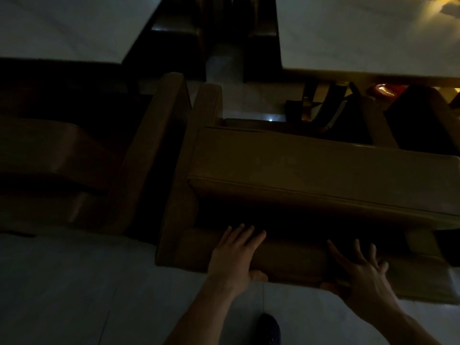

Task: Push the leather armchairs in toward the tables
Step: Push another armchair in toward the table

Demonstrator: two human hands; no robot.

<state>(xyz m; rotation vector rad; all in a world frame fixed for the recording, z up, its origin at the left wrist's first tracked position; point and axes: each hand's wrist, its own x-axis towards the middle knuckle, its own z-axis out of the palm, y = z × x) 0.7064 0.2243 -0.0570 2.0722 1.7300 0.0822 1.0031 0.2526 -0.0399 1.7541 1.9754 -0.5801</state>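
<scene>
Both hands, left hand [234, 252] and right hand [363, 272], rest with fingers spread flat on an armchair [311, 175] backrest, table [361, 33] at one o'clock.

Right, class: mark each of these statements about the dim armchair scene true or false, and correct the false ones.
1. Both hands rest on the back of the armchair. True: the left hand and right hand lie on its top edge.
2. The right hand is clenched in a fist. False: its fingers are spread over the leather.
3. A second armchair stands left of the first. True.
4. The table ahead has a black top. False: its top is pale.
5. The person is barefoot. False: a dark shoe shows on the floor.
</scene>
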